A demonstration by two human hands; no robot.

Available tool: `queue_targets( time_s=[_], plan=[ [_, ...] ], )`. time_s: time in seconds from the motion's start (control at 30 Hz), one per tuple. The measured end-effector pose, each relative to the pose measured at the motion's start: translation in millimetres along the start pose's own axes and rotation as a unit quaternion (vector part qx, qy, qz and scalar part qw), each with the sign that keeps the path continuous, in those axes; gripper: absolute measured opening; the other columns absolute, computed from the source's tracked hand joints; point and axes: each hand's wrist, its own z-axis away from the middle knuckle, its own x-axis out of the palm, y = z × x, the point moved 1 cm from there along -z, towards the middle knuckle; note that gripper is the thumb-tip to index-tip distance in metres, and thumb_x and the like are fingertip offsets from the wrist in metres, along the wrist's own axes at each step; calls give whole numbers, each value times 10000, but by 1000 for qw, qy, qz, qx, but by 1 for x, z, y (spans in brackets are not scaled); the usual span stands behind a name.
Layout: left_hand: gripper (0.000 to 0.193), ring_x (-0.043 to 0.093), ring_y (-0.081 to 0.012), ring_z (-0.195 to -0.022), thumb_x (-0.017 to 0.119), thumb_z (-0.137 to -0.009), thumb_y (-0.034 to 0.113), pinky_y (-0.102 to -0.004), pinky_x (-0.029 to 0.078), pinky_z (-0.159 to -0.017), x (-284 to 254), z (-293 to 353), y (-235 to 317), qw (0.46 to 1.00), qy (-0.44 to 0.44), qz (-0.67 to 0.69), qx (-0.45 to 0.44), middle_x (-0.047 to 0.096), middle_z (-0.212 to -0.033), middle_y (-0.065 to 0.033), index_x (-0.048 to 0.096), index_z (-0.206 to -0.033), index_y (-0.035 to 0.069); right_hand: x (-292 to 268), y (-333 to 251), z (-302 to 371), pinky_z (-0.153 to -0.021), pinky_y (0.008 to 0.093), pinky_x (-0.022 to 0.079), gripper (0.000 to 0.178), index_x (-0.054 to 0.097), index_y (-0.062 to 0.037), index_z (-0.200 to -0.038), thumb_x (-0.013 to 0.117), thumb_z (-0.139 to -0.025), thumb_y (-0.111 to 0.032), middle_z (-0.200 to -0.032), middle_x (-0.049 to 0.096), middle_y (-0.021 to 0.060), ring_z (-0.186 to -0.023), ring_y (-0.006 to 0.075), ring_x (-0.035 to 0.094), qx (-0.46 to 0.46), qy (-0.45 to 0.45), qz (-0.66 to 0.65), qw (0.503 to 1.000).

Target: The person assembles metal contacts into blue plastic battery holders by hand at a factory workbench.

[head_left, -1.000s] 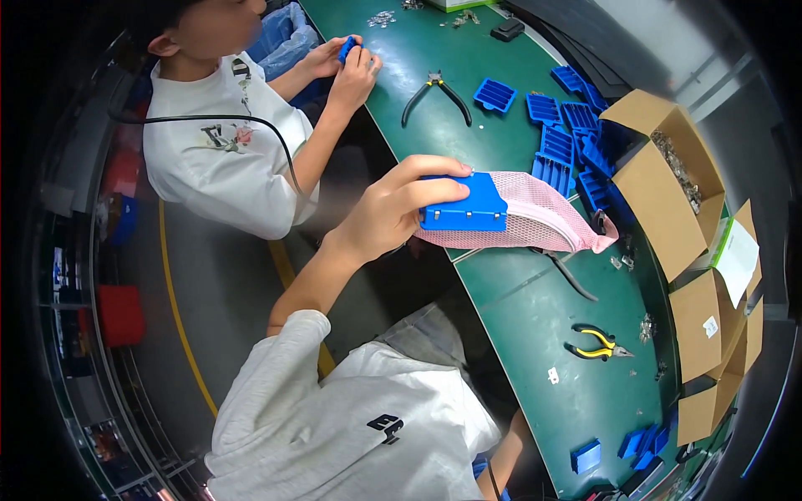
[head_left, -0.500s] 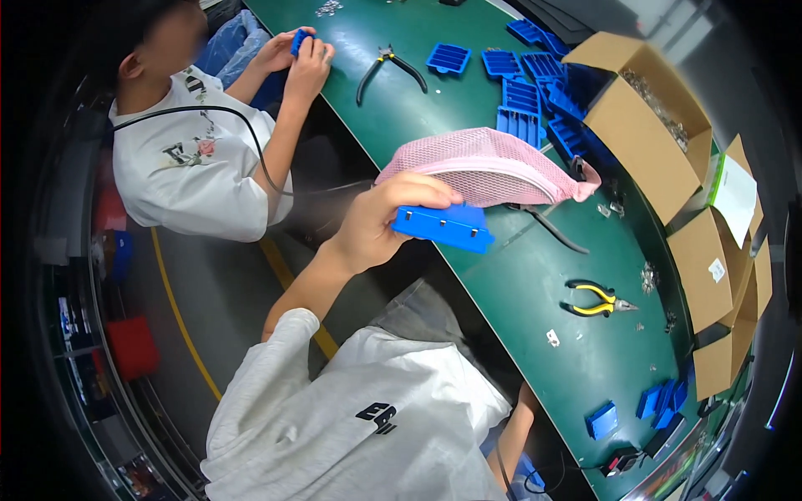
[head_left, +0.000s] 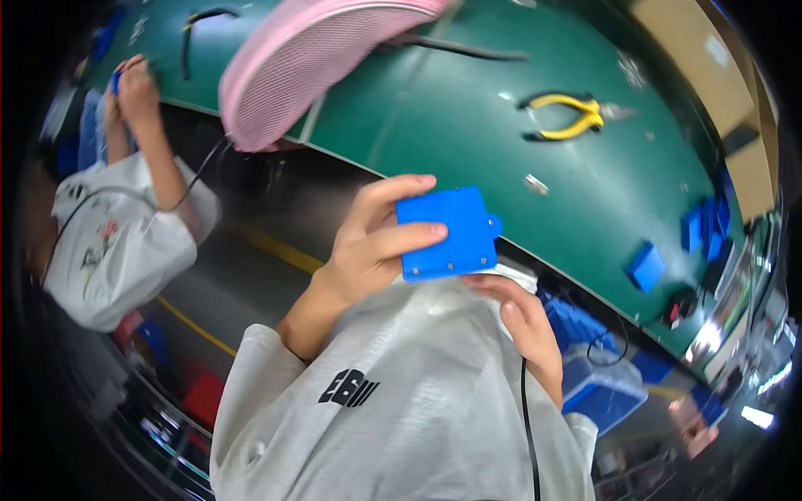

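In front of my chest, my left hand [head_left: 368, 242] is closed around the left side of a flat blue plastic box [head_left: 455, 230], which looks like a battery holder. My index finger lies along its top edge and another finger crosses its broad face. Small metal pieces show along its lower edge, and a rounded tab sticks out at the right. Just below that edge is my right hand [head_left: 522, 313], fingers loosely extended with nothing visible in them. Whether its fingertips touch the box is hard to tell.
On the green table [head_left: 468, 125] lie yellow-and-black pliers [head_left: 568, 115], a pink mesh bag [head_left: 309, 67] and small metal parts. Blue boxes [head_left: 647, 265] and cardboard boxes [head_left: 702, 67] are at the right. A co-worker [head_left: 125, 225] sits left. A blue bin [head_left: 601, 392] stands below the table edge.
My right hand has come up from low at the right to beside the blue battery holder. The holder has turned its broad face into view. The whole view has shifted and turned.
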Motion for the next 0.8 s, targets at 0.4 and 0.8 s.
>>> queue_targets(
  time_s=[0.4,0.8],
  plan=[
    [421,510,-230,-1117,522,-827,-73,-320,502,-785,23,-9,9,982,-102,118,-110,419,-1317,-159,516,-1230,47,5,-40,-28,-734,281,504,365,547,54,-1113,465,-967,-271,-921,647,119,-789,168,633,-29,134,-223,965],
    [628,440,-250,-1228,631,-835,384,-363,377,-984,39,-9,6,860,-177,398,-268,408,-1352,-159,438,-1301,11,7,-5,-43,-735,305,545,728,519,47,-1151,590,-812,-593,-1078,605,118,-924,184,633,5,-99,-329,939]
  ],
)
